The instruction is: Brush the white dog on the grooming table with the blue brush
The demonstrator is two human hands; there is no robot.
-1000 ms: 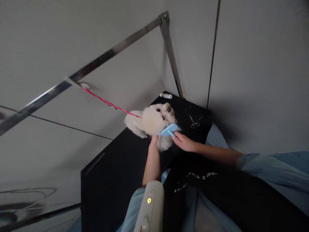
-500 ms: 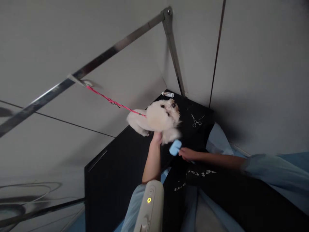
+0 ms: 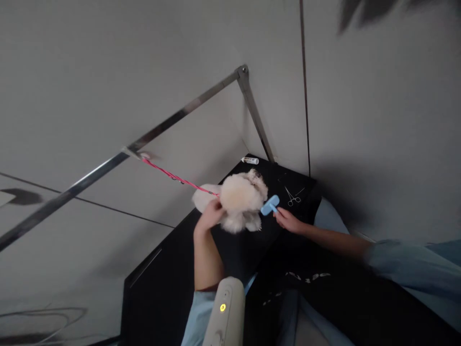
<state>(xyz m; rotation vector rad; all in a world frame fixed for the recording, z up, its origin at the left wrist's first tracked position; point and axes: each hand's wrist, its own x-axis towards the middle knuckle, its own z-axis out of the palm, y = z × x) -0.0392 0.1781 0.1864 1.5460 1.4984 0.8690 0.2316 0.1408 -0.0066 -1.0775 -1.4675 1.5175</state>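
A fluffy white dog [image 3: 240, 194] is on the black table, its head turned toward the far right and its face mostly out of sight. My left hand [image 3: 212, 215] is at the side of its neck, just below the end of a pink lead [image 3: 180, 179]. Those fingers are curled and partly sunk in the fur, so what they grip is hidden. In my right hand [image 3: 288, 220] is the handle of a light blue slicker brush [image 3: 271, 205]. The brush head is close to the dog's chest; whether it touches the fur I cannot tell.
The lead hangs from a metal grooming arm [image 3: 190, 106] rising at the far table corner. Scissor-handled forceps [image 3: 292, 198] and a white tube [image 3: 249, 160] lie on the table [image 3: 162, 283]. Grey wall panels [image 3: 108, 72] stand behind and to the right.
My left hand has moved from under the dog's chest up and left to its neck. The brush has come up toward the dog. The dog's head has turned away, and the view has shifted.
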